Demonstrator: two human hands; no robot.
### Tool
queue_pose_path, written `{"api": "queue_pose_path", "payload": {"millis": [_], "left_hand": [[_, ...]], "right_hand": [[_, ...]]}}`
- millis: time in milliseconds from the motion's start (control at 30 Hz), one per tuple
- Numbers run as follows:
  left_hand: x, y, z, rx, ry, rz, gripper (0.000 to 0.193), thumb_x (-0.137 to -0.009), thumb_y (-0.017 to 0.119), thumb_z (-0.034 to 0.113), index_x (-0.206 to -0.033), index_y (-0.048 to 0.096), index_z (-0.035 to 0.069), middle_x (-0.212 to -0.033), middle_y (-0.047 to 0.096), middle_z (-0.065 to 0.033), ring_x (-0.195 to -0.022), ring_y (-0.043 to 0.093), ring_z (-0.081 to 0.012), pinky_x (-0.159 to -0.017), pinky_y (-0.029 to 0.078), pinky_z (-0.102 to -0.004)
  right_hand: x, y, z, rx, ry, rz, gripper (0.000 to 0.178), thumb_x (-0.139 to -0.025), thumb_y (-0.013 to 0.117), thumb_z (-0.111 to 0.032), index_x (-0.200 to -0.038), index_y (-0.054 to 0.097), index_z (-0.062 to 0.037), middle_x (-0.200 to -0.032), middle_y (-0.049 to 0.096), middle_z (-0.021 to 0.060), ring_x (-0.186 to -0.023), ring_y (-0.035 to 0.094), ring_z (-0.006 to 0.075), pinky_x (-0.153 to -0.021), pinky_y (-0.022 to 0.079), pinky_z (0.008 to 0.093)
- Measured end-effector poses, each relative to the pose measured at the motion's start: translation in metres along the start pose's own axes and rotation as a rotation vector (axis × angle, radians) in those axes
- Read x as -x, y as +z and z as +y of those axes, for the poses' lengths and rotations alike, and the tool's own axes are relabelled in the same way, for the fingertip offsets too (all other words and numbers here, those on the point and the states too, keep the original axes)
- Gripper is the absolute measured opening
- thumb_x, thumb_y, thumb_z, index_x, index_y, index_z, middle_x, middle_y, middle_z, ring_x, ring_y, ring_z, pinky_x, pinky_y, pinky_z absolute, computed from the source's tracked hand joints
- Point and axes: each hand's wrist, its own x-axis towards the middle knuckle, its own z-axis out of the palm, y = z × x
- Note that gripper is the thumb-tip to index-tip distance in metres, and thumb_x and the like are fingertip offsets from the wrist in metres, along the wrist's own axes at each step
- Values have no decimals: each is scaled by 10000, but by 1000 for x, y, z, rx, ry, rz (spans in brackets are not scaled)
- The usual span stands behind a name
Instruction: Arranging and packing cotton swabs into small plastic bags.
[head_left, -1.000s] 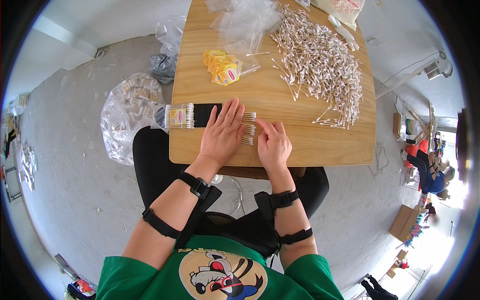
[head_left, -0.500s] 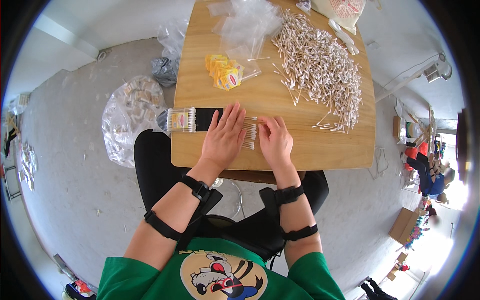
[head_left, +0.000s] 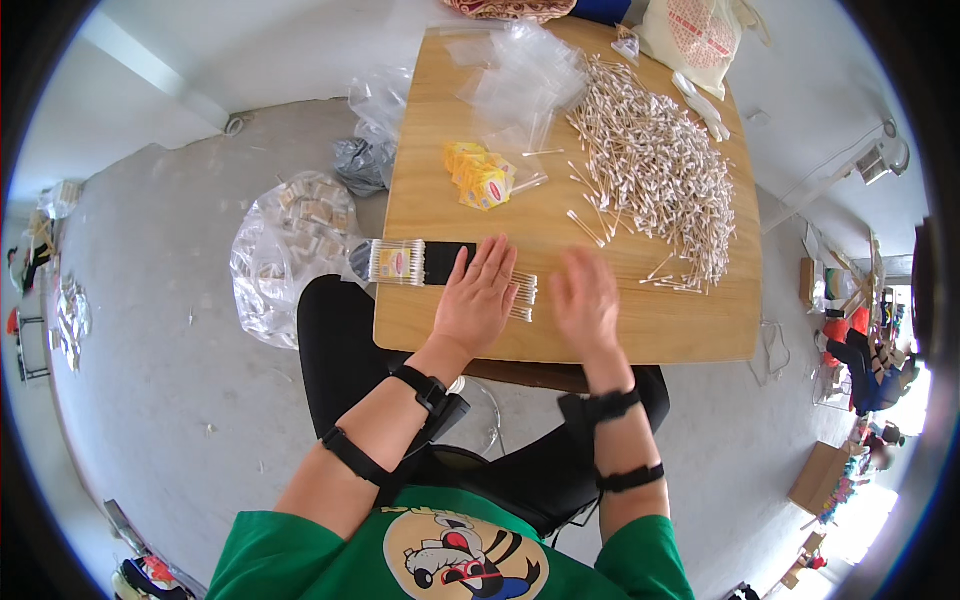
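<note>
My left hand lies flat, fingers stretched, over a row of cotton swabs whose tips show past its right side. To its left lies a black strip, its right part under the fingers. Beyond that is a flat bundle of swabs with a yellow card on it. My right hand is above the table, just right of the row. It is smeared by motion, so its fingers cannot be made out. Farther off spreads a large heap of loose cotton swabs.
Yellow cards and clear plastic bags lie on the wooden table. A cloth bag and a white glove-like item are at the far right. A clear sack of packets stands on the floor at left.
My right hand has moved away from the swab row, to the right. The left hand still lies flat on the swabs. The whole view has shifted, showing more beyond the table's far edge.
</note>
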Motion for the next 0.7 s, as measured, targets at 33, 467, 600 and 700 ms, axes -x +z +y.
{"api": "queue_pose_path", "payload": {"millis": [33, 467, 600, 700], "left_hand": [[-1, 1, 1, 2, 4, -9, 548, -1027, 513, 299, -1512, 439, 56, -1610, 372, -111, -1500, 333, -261, -1217, 260, -481], [1, 9, -3, -10, 43, 20, 534, -1038, 491, 317, -1501, 458, 52, -1628, 338, -108, -1499, 333, -259, -1212, 270, -486], [-3, 7, -5, 140, 16, 1, 514, -1055, 452, 306, -1503, 458, 55, -1622, 343, -127, -1505, 315, -280, -1228, 235, -493], [6, -13, -36, 325, 14, 177, 504, -1057, 445, 280, -1499, 453, 38, -1618, 339, -162, -1504, 307, -320, -1229, 226, -505]], "right_hand": [[12, 0, -17, -30, -108, -46, 444, -913, 652, -232, -1307, 603, -32, -1356, 586, 180, -1324, 520, 351, -1088, 420, 495], [32, 18, -55, 170, -56, -177, 561, -968, 571, -231, -1469, 480, 4, -1548, 455, 154, -1469, 386, 294, -1218, 257, 505], [31, 18, -54, 167, -54, -160, 557, -974, 555, -228, -1471, 473, 11, -1550, 451, 158, -1470, 383, 299, -1221, 250, 507], [29, 20, -57, 180, -33, -188, 556, -979, 545, -218, -1479, 463, 10, -1554, 445, 159, -1471, 381, 299, -1223, 247, 507]]}}
